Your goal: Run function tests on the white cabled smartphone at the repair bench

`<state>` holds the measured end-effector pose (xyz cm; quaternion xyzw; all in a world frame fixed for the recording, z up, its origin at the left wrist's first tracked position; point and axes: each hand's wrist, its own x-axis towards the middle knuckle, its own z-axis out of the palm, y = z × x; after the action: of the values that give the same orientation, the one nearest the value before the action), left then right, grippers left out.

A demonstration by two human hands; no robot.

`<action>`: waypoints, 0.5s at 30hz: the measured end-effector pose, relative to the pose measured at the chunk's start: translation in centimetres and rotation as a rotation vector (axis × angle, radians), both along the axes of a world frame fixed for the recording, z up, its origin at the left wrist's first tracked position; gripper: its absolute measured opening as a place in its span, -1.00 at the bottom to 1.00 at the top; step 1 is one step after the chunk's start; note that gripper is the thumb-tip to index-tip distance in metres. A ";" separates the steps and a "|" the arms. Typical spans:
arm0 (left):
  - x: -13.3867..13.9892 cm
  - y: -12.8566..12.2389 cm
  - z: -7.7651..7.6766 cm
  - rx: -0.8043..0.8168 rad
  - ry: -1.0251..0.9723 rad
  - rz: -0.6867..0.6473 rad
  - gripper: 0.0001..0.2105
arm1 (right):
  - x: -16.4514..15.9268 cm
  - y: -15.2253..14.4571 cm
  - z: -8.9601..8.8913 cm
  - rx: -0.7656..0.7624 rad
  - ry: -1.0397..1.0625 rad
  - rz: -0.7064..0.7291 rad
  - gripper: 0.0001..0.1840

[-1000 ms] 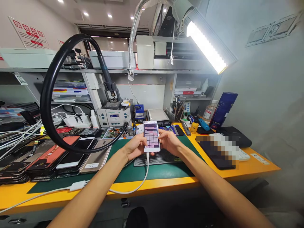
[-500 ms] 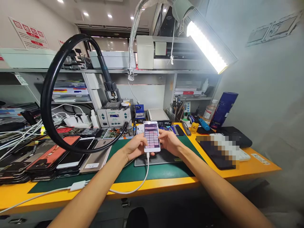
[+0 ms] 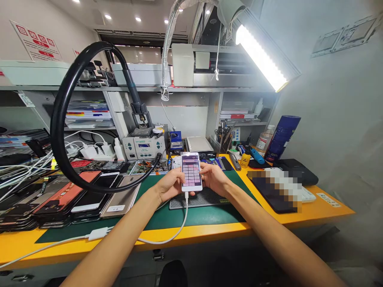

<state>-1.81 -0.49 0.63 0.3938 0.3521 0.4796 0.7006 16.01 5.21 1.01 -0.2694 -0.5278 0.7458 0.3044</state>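
Observation:
A white smartphone (image 3: 192, 172) is held upright between my two hands above the bench, its screen lit with a grid of pinkish tiles. Around its left side my left hand (image 3: 171, 184) is closed, thumb over the screen's lower left part. My right hand (image 3: 216, 179) grips the right edge, with its thumb at the side of the screen; its other fingers are partly hidden behind the phone. A white charging cable (image 3: 186, 217) is plugged into the phone's bottom end and loops down over the bench edge. Below lies a perforated dark mat (image 3: 206, 198) on a green work mat (image 3: 161, 217).
Stacked phones and phone parts (image 3: 89, 195) cover the left side. A thick black hose (image 3: 56, 131) arches up from the soldering station (image 3: 143, 146). To the right are a dark tablet-like panel (image 3: 272, 197), a yellow bottle (image 3: 245, 158) and a blue can (image 3: 283, 137). A bright lamp (image 3: 260, 56) hangs overhead.

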 end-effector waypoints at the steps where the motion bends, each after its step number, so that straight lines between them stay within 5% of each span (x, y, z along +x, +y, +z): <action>1: 0.0 0.0 0.0 0.003 -0.001 -0.001 -0.39 | 0.0 0.0 0.0 0.000 0.001 -0.002 -0.69; 15: -0.1 0.2 -0.3 0.010 -0.005 -0.015 -0.52 | 0.0 0.1 -0.2 0.000 -0.004 0.002 -0.65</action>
<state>-1.90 -0.31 0.32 0.3987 0.3449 0.4770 0.7032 16.01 5.33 0.79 -0.2704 -0.5289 0.7454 0.3025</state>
